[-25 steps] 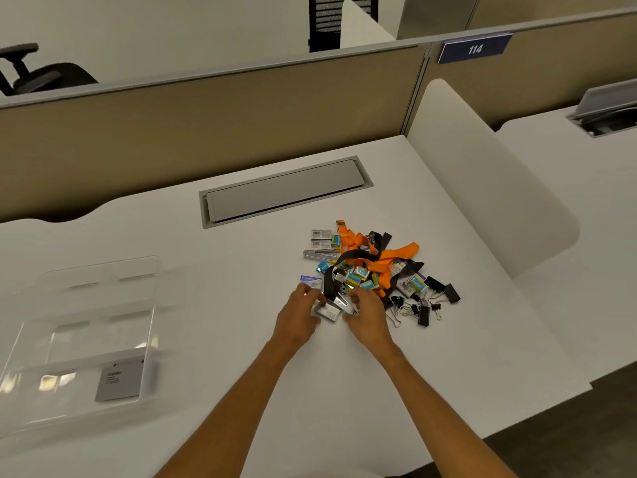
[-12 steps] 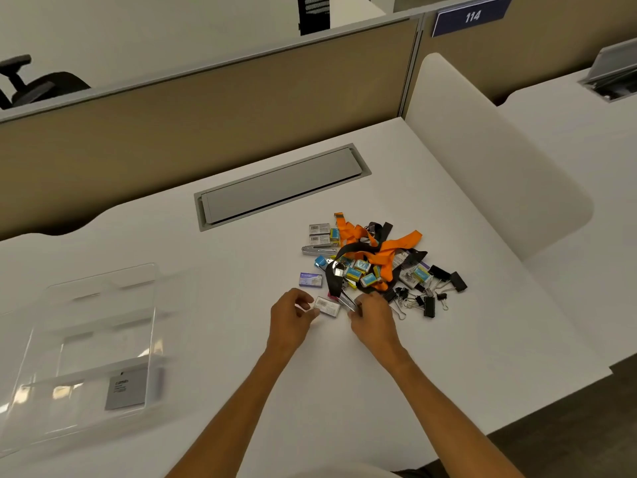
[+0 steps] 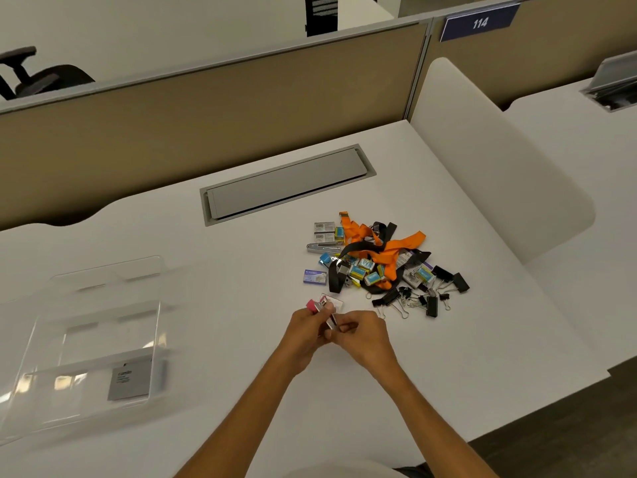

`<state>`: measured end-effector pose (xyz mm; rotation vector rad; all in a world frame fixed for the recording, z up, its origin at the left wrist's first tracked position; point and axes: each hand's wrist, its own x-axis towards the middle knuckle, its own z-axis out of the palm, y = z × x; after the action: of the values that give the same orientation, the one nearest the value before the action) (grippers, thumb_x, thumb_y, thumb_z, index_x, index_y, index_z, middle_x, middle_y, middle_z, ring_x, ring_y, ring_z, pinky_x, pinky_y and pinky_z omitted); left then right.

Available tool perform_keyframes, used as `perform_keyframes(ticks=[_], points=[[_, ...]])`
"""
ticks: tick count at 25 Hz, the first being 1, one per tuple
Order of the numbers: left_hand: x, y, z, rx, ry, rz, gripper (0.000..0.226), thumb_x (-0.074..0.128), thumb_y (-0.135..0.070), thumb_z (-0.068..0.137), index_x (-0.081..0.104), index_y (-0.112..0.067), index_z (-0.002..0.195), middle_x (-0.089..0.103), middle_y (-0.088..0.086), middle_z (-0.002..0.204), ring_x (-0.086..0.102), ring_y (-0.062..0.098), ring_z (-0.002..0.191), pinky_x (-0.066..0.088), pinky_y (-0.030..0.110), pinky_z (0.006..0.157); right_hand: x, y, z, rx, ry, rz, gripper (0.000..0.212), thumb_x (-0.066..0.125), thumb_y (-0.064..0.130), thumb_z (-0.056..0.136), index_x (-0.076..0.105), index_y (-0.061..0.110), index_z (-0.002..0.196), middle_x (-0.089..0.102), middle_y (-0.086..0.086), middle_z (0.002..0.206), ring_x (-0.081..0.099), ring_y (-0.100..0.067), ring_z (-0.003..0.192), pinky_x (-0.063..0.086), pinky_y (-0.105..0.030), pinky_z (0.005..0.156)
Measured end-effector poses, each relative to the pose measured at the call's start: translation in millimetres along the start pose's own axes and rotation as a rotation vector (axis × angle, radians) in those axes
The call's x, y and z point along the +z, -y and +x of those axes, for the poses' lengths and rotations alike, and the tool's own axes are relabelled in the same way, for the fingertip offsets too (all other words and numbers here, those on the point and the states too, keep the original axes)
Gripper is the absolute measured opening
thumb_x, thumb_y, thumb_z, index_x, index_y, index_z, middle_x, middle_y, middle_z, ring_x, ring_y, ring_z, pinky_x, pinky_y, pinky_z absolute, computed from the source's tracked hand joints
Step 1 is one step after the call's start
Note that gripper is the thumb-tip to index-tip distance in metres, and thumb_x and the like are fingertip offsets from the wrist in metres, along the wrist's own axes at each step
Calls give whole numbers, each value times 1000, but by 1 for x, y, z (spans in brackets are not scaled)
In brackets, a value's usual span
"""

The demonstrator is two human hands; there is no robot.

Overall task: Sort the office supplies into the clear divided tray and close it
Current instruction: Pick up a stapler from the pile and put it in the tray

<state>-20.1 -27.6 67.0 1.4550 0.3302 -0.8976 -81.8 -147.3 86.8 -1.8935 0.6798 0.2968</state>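
While the pile of office supplies (image 3: 375, 267) lay on the white desk (image 3: 213, 257), a few small items (image 3: 325, 305), one of them pink-ended, were held just on the near side of that pile. They were pinched in the curled fingers of the left hand (image 3: 308, 331) and the right hand (image 3: 365, 336), which touched each other. Black binder clips (image 3: 427, 300) were spread at the pile's right edge. The clear divided tray (image 3: 157, 326) was seen well to the left of the pile, blurred. A grey cable hatch (image 3: 286, 184) was set behind the pile.
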Motion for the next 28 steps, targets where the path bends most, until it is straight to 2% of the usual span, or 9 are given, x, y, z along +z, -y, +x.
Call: perform_keyframes(ticks=[4,8,12,14,17,20,22,25,28], points=[[-22,-2,-3,38,-91,25,22,55,-23,98,63,-7,111,71,14,103,70,30,94,57,45,90,0,10,6,-39,-52,-30,30,85,36,72,74,19,95,68,7,83,61,-6,76,46,-15,64],[-45,-16,-13,37,-59,-82,30,45,-28,102,59,-8,120,64,11,94,63,24,82,54,40,85,5,22,16,-87,-70,-13,25,83,30,76,73,19,96,69,6,84,63,-6,77,46,-13,64],[-98,-33,-28,156,-44,-125,43,39,-41,102,63,-8,115,66,10,97,62,24,86,51,41,85,24,34,21,-119,-12,-66,20,81,30,78,71,23,94,65,13,81,61,-2,74,41,-8,61],[-138,-42,-40,263,-107,-30,38,44,-39,101,67,-10,111,68,6,95,62,21,85,50,35,78,36,32,19,-132,25,-78,17,80,31,79,71,24,92,67,13,82,63,-2,75,43,-9,61],[-209,-52,-62,430,-307,95,24,56,-22,98,68,-14,116,73,-1,102,64,16,86,48,27,72,53,21,11,-121,132,-87,12,78,30,81,73,24,89,70,8,84,66,-10,77,55,-23,66],[-277,-58,-82,496,-460,223,34,66,-8,90,68,-19,122,76,-6,104,68,-1,89,52,12,76,66,8,5,-68,220,-139,7,76,30,83,73,24,87,71,3,86,68,-17,76,56,-27,63],[-311,-58,-86,477,-515,392,37,68,0,86,70,-18,119,76,-9,100,70,-1,95,52,12,88,73,0,1,-32,241,-148,6,76,28,84,73,23,85,72,0,85,69,-19,72,56,-26,57],[-336,-53,-77,424,-531,634,37,66,10,83,72,-12,112,74,-10,94,71,2,94,53,13,90,80,-5,-4,-8,262,-167,5,75,26,85,73,22,84,72,-1,83,69,-20,68,57,-25,54],[-344,-45,-56,339,-471,991,38,66,6,85,69,-10,120,72,6,108,67,19,101,51,31,96,87,-2,-4,-4,256,-188,5,75,26,85,73,22,84,72,0,82,69,-20,67,57,-24,53]])
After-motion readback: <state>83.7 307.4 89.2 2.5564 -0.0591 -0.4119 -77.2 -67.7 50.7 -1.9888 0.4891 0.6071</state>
